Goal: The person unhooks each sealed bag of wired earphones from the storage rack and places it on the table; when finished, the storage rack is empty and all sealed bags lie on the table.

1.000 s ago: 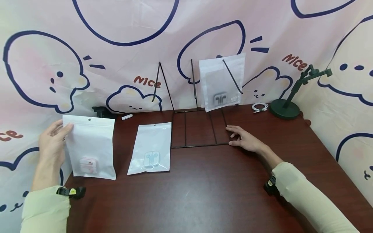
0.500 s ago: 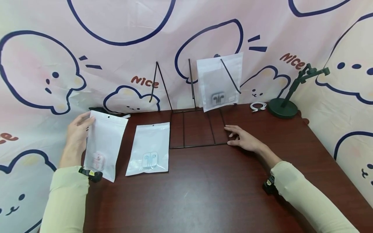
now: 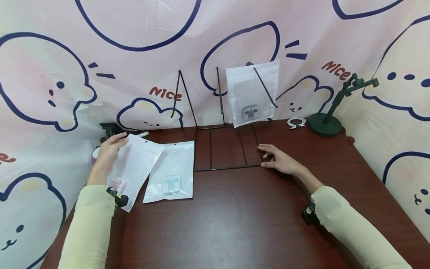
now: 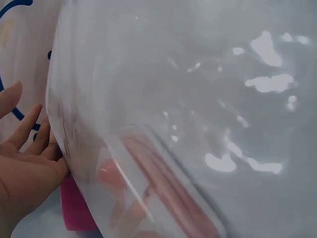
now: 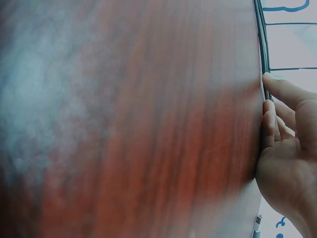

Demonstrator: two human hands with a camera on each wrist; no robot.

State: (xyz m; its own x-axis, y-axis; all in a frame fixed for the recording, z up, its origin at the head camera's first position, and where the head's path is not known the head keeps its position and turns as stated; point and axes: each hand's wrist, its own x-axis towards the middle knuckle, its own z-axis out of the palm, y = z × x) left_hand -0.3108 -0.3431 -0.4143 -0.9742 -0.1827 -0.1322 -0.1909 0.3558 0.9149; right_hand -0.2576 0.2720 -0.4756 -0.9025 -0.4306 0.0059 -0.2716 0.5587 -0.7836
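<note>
My left hand (image 3: 109, 155) pinches the upper left edge of a white zip bag (image 3: 141, 157) that leans to the right. Pink wired earphones in a clear case (image 3: 117, 184) show through this bag's lower part; the left wrist view has them close up (image 4: 168, 183). Just right of it, a second white bag (image 3: 178, 160) with pale blue earphones lies on the table, partly covered by the first. My right hand (image 3: 280, 160) rests with thumb and fingertips against the right front corner of a black wire rack (image 3: 228, 169). A third bag (image 3: 252, 91), with dark earphones, hangs on the rack's right arm.
At the back left stand a black object (image 3: 111, 129) and a small white stick-like item (image 3: 143, 134). A coiled white cable (image 3: 296, 122) and a green stand (image 3: 325, 124) are at the back right. A printed cloth (image 3: 141, 67) covers the walls behind the brown table (image 3: 215, 231).
My left hand has carried the pink-earphone bag to the right, tilting it until it overlaps the blue-earphone bag. The right hand stays at the rack's corner.
</note>
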